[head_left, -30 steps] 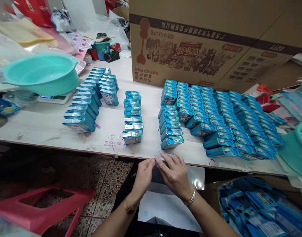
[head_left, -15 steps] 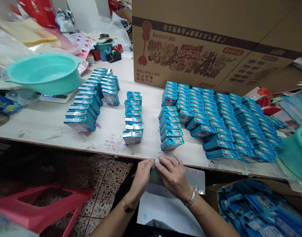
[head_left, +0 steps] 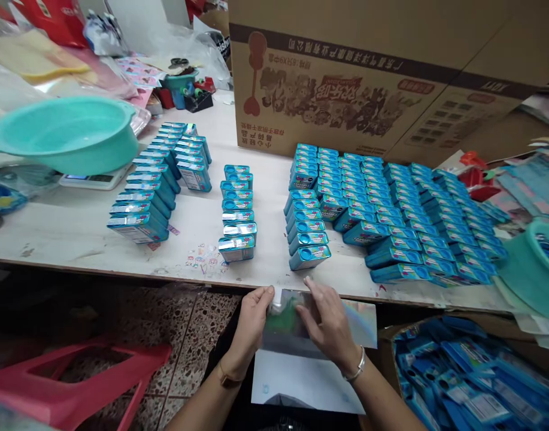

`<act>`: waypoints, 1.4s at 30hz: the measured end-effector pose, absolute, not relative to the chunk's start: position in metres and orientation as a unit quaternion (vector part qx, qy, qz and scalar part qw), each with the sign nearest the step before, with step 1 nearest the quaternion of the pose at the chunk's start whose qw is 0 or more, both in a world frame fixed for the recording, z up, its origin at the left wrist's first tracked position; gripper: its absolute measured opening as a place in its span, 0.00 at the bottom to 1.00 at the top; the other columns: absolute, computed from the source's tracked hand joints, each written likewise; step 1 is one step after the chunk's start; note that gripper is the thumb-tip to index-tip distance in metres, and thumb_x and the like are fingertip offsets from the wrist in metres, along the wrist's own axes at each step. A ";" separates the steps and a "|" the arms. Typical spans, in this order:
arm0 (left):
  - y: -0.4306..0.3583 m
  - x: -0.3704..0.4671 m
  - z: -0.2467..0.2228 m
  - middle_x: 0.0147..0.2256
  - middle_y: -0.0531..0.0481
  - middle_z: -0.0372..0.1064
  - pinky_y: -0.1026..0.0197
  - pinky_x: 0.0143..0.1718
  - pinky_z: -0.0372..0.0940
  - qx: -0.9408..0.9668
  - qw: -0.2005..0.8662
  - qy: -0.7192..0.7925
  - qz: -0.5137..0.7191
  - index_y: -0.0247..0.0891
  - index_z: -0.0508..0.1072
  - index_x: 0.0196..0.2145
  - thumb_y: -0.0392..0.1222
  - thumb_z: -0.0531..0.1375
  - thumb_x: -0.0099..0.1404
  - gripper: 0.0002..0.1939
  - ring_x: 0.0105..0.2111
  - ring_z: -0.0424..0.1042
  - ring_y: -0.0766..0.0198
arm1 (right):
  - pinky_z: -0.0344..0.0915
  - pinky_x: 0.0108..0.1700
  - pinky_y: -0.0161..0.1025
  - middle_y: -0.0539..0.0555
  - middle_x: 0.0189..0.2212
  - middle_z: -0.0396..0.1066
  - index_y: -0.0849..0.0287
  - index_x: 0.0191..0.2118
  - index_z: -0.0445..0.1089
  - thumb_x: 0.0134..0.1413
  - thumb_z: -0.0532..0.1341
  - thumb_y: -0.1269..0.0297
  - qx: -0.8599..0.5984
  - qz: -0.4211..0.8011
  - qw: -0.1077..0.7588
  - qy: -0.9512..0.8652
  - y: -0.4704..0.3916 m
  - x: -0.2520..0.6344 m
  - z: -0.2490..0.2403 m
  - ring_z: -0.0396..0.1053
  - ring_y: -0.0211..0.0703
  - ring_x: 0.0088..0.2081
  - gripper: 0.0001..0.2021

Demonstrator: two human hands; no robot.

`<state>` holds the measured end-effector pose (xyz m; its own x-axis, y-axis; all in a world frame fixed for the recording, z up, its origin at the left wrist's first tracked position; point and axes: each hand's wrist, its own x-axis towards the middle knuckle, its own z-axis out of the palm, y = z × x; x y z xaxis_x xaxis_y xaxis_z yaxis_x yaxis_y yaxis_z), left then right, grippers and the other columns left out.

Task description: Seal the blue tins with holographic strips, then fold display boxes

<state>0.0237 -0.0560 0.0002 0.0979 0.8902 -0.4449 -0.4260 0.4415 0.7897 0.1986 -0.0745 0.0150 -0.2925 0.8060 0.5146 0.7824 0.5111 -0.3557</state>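
Just below the table's front edge, my left hand point(head_left: 252, 320) has thumb and fingers pinched at the left end of a shiny silvery sheet point(head_left: 287, 314). My right hand point(head_left: 330, 323) lies over the sheet's middle with its fingers apart. A white sheet point(head_left: 301, 380) is under the silvery one, on my lap. Beyond my hands, several blue boxes point(head_left: 310, 256) stand in a short row. Another row of blue boxes point(head_left: 236, 248) is to its left.
Many blue boxes point(head_left: 400, 272) stand in rows at the right, before a large carton point(head_left: 319, 96). A turquoise basin point(head_left: 63, 134) sits on a scale point(head_left: 94, 178) at the left. A box of blue packs point(head_left: 476, 383) is at lower right; a red stool point(head_left: 76, 383), lower left.
My right hand has moved right, away from my left hand, and its fingers have spread. More of the silvery sheet shows between the hands. The view has shifted slightly.
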 end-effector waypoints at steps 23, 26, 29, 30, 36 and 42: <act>-0.053 0.029 0.005 0.25 0.49 0.74 0.61 0.33 0.65 0.189 0.737 0.471 0.446 0.33 0.76 0.26 0.58 0.72 0.45 0.23 0.28 0.69 0.62 | 0.69 0.51 0.52 0.61 0.48 0.74 0.55 0.52 0.72 0.61 0.58 0.75 -0.466 -0.053 0.311 -0.827 -0.086 0.215 0.005 0.71 0.49 0.49 0.16; -0.053 0.029 0.004 0.25 0.49 0.73 0.61 0.33 0.64 0.197 0.736 0.466 0.450 0.33 0.75 0.25 0.58 0.71 0.47 0.23 0.27 0.69 0.62 | 0.70 0.51 0.53 0.60 0.48 0.74 0.54 0.50 0.72 0.60 0.58 0.76 -0.460 -0.038 0.338 -0.820 -0.085 0.212 0.006 0.70 0.50 0.51 0.15; -0.053 0.031 0.003 0.25 0.49 0.72 0.62 0.32 0.63 0.195 0.735 0.461 0.456 0.33 0.74 0.24 0.58 0.71 0.47 0.23 0.26 0.67 0.64 | 0.71 0.47 0.50 0.60 0.44 0.75 0.57 0.47 0.71 0.60 0.58 0.76 -0.460 -0.018 0.359 -0.812 -0.081 0.208 0.010 0.71 0.49 0.47 0.12; -0.053 0.032 0.002 0.25 0.50 0.72 0.63 0.31 0.63 0.194 0.735 0.461 0.457 0.33 0.74 0.25 0.58 0.71 0.48 0.23 0.26 0.67 0.65 | 0.71 0.45 0.48 0.59 0.41 0.75 0.58 0.46 0.71 0.61 0.58 0.76 -0.460 -0.008 0.363 -0.810 -0.079 0.207 0.012 0.71 0.47 0.44 0.11; -0.050 0.035 0.000 0.23 0.51 0.70 0.64 0.29 0.62 0.174 0.725 0.467 0.475 0.33 0.74 0.24 0.57 0.72 0.46 0.23 0.25 0.66 0.66 | 0.71 0.37 0.42 0.55 0.32 0.74 0.57 0.43 0.69 0.62 0.56 0.77 -0.434 -0.007 0.363 -0.824 -0.071 0.207 0.026 0.71 0.44 0.35 0.10; -0.043 0.034 -0.001 0.19 0.53 0.67 0.65 0.26 0.60 0.138 0.720 0.481 0.481 0.33 0.74 0.23 0.57 0.72 0.44 0.23 0.22 0.64 0.67 | 0.73 0.41 0.44 0.54 0.34 0.77 0.55 0.49 0.69 0.59 0.59 0.79 -0.400 -0.018 0.389 -0.830 -0.098 0.226 0.058 0.75 0.44 0.36 0.15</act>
